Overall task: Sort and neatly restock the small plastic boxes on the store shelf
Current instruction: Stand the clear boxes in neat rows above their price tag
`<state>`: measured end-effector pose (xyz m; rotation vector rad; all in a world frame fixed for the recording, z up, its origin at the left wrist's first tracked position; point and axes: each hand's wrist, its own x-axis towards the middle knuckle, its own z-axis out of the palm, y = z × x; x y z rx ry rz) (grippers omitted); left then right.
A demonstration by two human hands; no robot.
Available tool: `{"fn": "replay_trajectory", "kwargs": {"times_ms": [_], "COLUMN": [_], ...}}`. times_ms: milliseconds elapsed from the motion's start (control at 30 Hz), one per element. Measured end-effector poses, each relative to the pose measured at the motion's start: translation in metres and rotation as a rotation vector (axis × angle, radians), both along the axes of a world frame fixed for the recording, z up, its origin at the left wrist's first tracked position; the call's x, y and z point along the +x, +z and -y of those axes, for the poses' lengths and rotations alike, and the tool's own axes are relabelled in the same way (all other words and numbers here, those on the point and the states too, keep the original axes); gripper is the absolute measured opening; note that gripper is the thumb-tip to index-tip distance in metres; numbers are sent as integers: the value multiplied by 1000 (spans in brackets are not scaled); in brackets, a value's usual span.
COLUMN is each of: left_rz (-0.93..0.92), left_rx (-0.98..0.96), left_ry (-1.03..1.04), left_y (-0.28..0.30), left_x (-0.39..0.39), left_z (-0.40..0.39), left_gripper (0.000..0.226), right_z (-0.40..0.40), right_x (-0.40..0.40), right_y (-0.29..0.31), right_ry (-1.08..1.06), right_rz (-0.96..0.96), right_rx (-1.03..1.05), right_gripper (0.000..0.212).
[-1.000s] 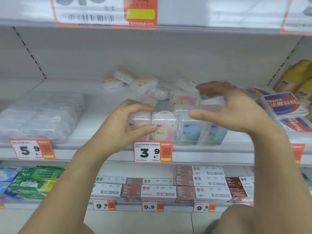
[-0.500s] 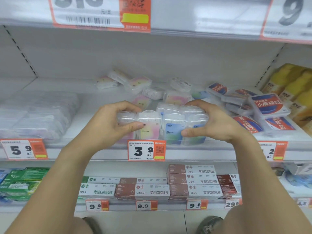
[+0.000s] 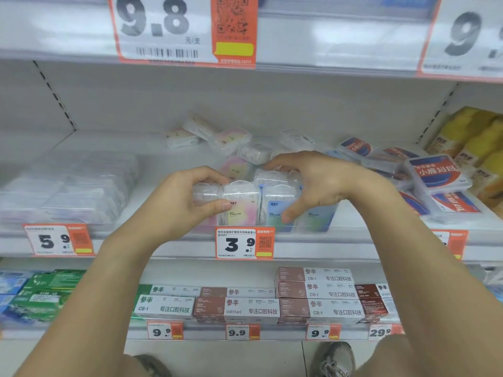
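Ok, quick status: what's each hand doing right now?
Left hand: grips the left end of the front row of small plastic boxes.
Right hand: grips the right part of that row.

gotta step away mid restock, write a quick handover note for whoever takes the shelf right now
Left hand grips the left end of the front row of boxes, thumb in front, fingers on top.
Right hand is curled over the right end, thumb on the blue box.
Done: four boxes stand upright at the shelf edge above the 3.9 price tag.
Left: the loose boxes lying jumbled at the back of the shelf need sorting and lining up behind the row.
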<state>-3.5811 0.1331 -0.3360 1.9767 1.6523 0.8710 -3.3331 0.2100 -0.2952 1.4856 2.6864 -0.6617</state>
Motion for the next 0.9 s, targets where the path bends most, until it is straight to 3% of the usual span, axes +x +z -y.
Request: {"fn": "replay_trajectory", "kwargs": {"times_ms": [300, 500, 600, 767, 900], "left_rz": [-19, -34, -51, -83, -124], "left_rx": [-41, -23, -12, -34, -67], "left_ry": [-21, -55, -57, -39, -55], "left_y": [-1, 3, 2, 6, 16], "left_x": [-1, 2, 2, 4, 6], "left_z": [-1, 0, -2, -4, -4], "left_gripper": [23, 33, 28, 27, 37], "right_z": [6, 4, 4, 8, 7], "right_x": [2, 15, 31, 36, 37], "right_y": [-5, 1, 2, -7, -10], "right_ry": [3, -88, -124, -161, -185], "right_rz": [2, -112, -34, -107, -130], "right_rx": [18, -45, -61, -18, -6], "right_gripper": [85, 101, 110, 87, 87]}}
